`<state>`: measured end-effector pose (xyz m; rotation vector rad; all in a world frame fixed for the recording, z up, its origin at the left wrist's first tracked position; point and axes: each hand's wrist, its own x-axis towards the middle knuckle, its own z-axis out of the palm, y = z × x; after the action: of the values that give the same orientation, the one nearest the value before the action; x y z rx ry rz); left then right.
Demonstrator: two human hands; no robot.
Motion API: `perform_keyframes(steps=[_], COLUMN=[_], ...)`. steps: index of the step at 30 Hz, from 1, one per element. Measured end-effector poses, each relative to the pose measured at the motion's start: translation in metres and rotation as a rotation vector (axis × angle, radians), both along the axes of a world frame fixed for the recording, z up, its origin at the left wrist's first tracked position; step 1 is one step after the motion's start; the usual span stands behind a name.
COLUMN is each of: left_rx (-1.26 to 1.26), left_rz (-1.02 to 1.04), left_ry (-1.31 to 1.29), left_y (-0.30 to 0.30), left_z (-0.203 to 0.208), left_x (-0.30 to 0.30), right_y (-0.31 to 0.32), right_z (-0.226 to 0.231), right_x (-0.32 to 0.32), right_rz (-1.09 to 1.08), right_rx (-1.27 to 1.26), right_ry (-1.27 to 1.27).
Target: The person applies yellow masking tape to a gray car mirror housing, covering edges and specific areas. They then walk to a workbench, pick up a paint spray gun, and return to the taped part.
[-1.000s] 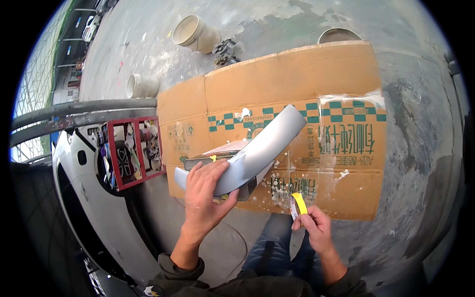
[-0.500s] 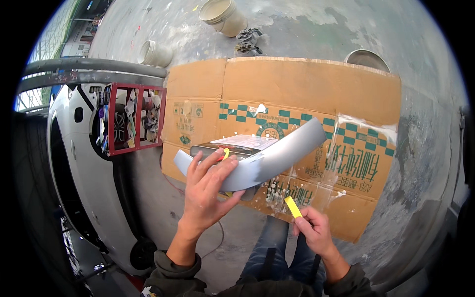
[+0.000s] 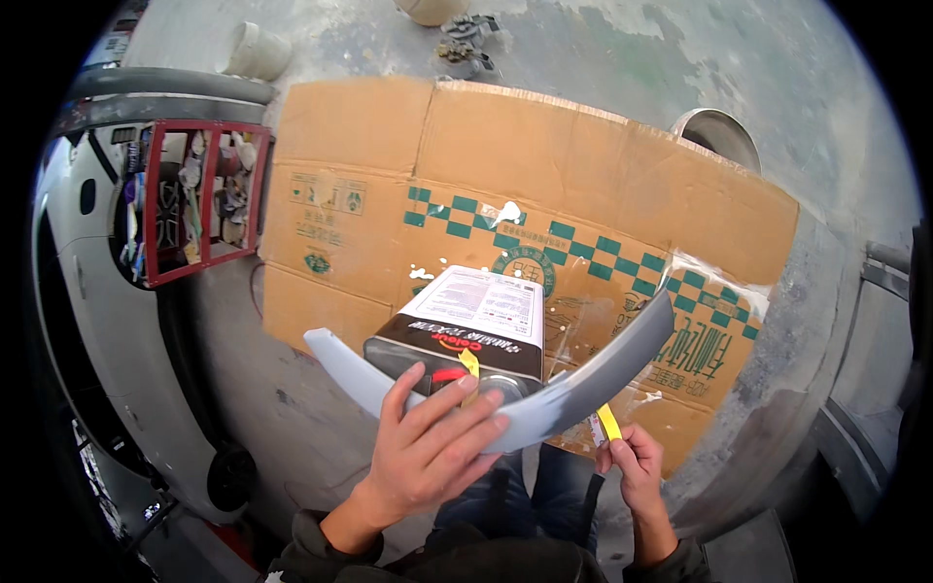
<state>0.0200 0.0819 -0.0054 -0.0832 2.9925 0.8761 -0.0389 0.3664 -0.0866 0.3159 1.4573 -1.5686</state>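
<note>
Our left hand [image 3: 437, 442] lies across the middle of a curved grey panel [image 3: 627, 350], fingers slanting over it; the thumb is hidden, so we can't tell how firmly it grips! Over on the right, our right hand [image 3: 637, 462] has finger and thumb pinched on a short yellow strip [image 3: 609, 422], just beside the panel's darker stretch. A second yellow piece [image 3: 470, 362] pokes up by our left fingertips, a red patch [image 3: 449, 374] right next to it. Just behind the panel we've got a tin [image 3: 476, 306], black with a white label, above the flattened cardboard [image 3: 544, 136] with its green checks. Further out, a round metal pan [image 3: 719, 136] by the far edge, a pale bucket [image 3: 258, 51] up left, and on our left a red rack [image 3: 204, 204] beside a silvery car [image 3: 126, 301]!
</note>
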Motion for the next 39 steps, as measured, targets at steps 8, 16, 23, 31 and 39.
perform_keyframes(steps=[8,16,23,31,39], left_rx=[0.107,0.095,0.110,0.049,-0.329], left_rz=[-0.060,-0.100,-0.085,-0.012,0.008], left_ry=[0.000,-0.018,-0.005,0.051,0.172], left_y=[-0.030,-0.038,-0.038,-0.024,-0.004], left_z=[-0.015,-0.017,-0.018,-0.019,-0.023], left_x=[0.001,0.008,0.012,0.018,0.024], right_y=[-0.018,-0.032,-0.045,-0.037,0.001], right_z=[-0.001,-0.012,-0.003,0.015,0.008], right_x=[0.001,0.020,0.018,0.017,0.022], right_rz=[-0.055,-0.006,-0.108,-0.087,-0.106], right_rx=[0.153,0.364,0.346,0.148,-0.145], right_ry=[-0.037,-0.021,-0.069,-0.029,0.041])
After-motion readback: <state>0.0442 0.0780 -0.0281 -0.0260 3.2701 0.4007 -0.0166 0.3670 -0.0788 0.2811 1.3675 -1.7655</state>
